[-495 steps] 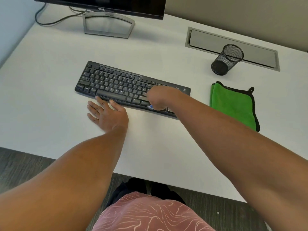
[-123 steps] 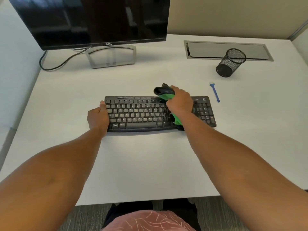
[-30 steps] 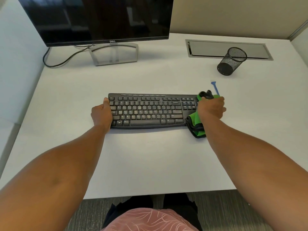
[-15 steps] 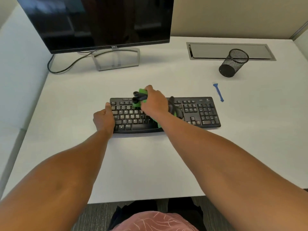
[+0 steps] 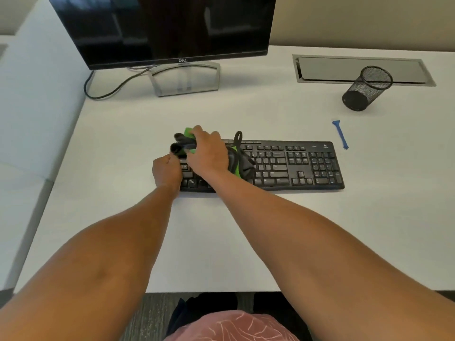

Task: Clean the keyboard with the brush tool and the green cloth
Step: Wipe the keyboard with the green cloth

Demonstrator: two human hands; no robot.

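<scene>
The right hand (image 5: 208,153) grips the bunched cloth (image 5: 188,132) on the left end of the keyboard (image 5: 283,164), mid-frame on the bench (image 5: 221,242). The left hand (image 5: 166,172) grips the keyboard's left edge. The brush (image 5: 341,135) lies at the keyboard's upper right.
</scene>
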